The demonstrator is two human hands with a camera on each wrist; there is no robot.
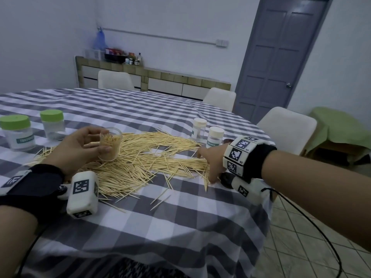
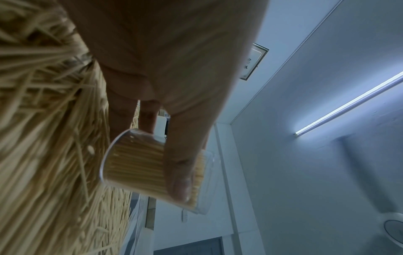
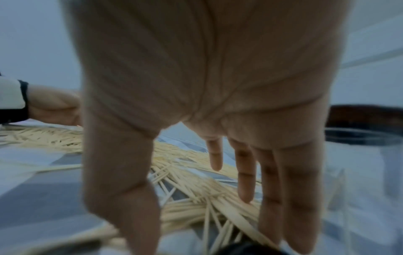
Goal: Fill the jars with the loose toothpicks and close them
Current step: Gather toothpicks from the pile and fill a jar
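My left hand (image 1: 80, 146) grips an open jar (image 1: 110, 144), nearly full. My right hand (image 1: 208, 163), fingers spread, reaches into the toothpicks (image 1: 152, 157). Many remain; no lid yet.

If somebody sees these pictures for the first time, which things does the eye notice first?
First, the wide heap of loose toothpicks across the middle of the checked tablecloth. Next, the left hand holding an open clear jar packed with toothpicks above the heap, while the right hand reaches with straight fingers into its right edge.
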